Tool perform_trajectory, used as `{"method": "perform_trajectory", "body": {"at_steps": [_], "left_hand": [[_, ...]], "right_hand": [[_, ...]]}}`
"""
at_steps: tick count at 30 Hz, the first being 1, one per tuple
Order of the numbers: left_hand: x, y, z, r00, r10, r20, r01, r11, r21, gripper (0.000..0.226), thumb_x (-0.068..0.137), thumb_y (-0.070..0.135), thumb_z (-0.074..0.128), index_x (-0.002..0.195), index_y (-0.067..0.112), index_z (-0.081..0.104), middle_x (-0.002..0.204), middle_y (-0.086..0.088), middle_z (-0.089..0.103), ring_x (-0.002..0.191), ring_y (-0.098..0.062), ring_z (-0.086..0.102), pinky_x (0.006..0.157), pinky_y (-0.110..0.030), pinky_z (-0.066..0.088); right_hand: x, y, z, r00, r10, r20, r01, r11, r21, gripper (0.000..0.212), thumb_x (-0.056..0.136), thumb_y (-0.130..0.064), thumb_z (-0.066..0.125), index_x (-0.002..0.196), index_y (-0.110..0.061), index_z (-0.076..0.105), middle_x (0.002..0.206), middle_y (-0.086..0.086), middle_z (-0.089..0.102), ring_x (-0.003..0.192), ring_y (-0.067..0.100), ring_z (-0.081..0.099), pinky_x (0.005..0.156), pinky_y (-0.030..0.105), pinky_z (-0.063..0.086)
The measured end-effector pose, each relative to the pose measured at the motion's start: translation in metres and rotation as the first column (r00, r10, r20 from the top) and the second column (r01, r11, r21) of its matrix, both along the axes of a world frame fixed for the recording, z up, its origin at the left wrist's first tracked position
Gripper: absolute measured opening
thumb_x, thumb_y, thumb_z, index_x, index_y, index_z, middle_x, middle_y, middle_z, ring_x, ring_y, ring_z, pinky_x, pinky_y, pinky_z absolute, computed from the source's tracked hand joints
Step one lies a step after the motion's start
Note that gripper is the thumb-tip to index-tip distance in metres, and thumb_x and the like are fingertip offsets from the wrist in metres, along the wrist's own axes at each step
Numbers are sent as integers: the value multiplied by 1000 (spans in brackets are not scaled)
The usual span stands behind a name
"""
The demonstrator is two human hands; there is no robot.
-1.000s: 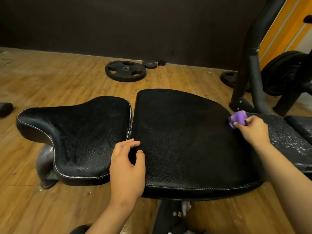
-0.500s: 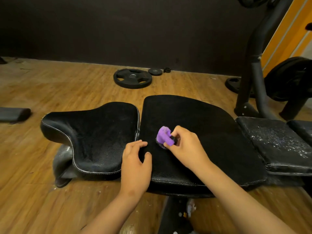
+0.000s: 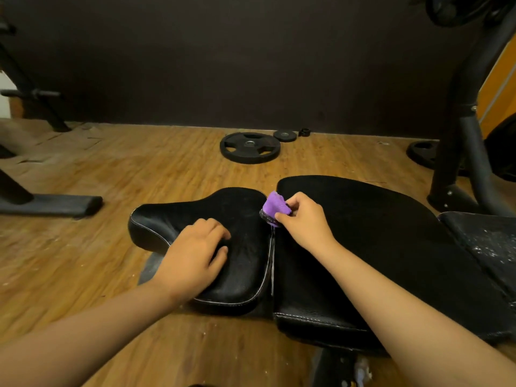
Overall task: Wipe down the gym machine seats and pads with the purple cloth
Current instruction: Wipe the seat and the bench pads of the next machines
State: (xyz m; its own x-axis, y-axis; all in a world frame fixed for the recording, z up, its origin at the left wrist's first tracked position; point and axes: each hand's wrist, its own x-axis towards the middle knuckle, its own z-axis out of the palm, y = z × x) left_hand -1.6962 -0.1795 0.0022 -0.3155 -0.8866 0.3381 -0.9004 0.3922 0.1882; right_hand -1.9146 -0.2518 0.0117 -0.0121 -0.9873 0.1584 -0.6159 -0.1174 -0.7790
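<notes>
A black saddle-shaped seat [image 3: 240,210] lies left of a wider black pad [image 3: 377,233], with a narrow gap between them. My right hand [image 3: 304,219] pinches the bunched purple cloth [image 3: 275,208] at the far end of that gap, against the seat's right edge. Resting palm down on the seat's near left part is my left hand [image 3: 195,255], its fingers loosely bent on the leather. A third worn pad [image 3: 485,241], speckled white, adjoins the wide pad on the right.
Weight plates [image 3: 250,148] lie on the wooden floor beyond the bench. A black machine upright [image 3: 469,129] rises at the right, with another plate [image 3: 421,153] at its foot. A frame foot [image 3: 50,205] lies on the floor at left.
My right hand has swept the cloth leftwards across the wide pad, from its right edge to the gap beside the seat. My left hand has shifted from the gap onto the seat.
</notes>
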Motion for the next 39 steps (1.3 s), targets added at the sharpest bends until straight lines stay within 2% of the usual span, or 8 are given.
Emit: {"method": "perform_trajectory", "body": {"at_steps": [6,13,17,20,26,31,34,39], "left_hand": [[-10,-23,-22,998,-38,-58,30,991,-132,18,89,30,44,89,22,60,86,7,56,80,-16,55,83,-30,37],[-4,-20,-32,972,46,-231,-87,982,-169,20,90,32,44,81,25,60,80,13,57,78,-8,53,88,-20,27],[-5,-21,-34,967,70,-243,-108,983,-148,21,90,35,44,79,26,60,77,14,55,77,-7,52,86,-18,26],[-5,-21,-35,954,79,-291,-128,980,-152,20,90,33,45,81,24,60,79,12,55,78,-8,51,81,-20,30],[-4,-20,-36,913,174,-368,-243,959,-148,19,89,33,42,79,24,58,77,12,53,77,-9,48,76,-24,30],[-2,-22,-39,910,193,-367,-266,951,-158,21,89,32,41,80,24,59,76,11,53,75,-10,48,75,-24,28],[-1,-21,-38,916,192,-352,-259,953,-156,23,89,32,40,79,23,59,73,10,53,73,-11,49,75,-25,30],[-4,-16,-31,960,184,-210,-216,966,-141,24,91,34,39,81,26,59,76,10,54,76,-12,53,80,-29,33]], "right_hand": [[33,-45,-19,973,-97,-210,91,995,-39,16,88,-22,67,97,-15,56,94,1,60,84,15,62,67,26,50],[50,-23,-27,957,183,-224,-211,971,-108,14,86,-18,68,91,-15,56,85,-4,57,74,11,56,63,23,46],[23,-38,-21,950,73,-304,-96,994,-61,16,87,-19,68,87,-17,52,78,-7,54,69,5,54,56,17,38],[27,-63,-18,957,-5,-290,-12,998,-57,14,87,-14,65,84,-14,52,80,-2,56,74,15,57,56,22,38],[87,-78,-14,963,113,-243,-131,990,-60,8,90,-16,63,93,-14,56,91,2,63,84,16,60,70,27,47],[100,-45,-14,921,287,-263,-313,948,-64,17,87,-17,66,102,-12,58,94,4,64,86,17,60,76,32,50],[80,-20,-7,883,404,-240,-408,912,35,17,86,-18,69,100,-14,59,87,2,63,76,15,58,71,31,49],[26,21,14,936,284,-206,-279,959,57,14,88,-19,67,98,-15,60,87,-1,64,77,13,61,71,29,52]]}}
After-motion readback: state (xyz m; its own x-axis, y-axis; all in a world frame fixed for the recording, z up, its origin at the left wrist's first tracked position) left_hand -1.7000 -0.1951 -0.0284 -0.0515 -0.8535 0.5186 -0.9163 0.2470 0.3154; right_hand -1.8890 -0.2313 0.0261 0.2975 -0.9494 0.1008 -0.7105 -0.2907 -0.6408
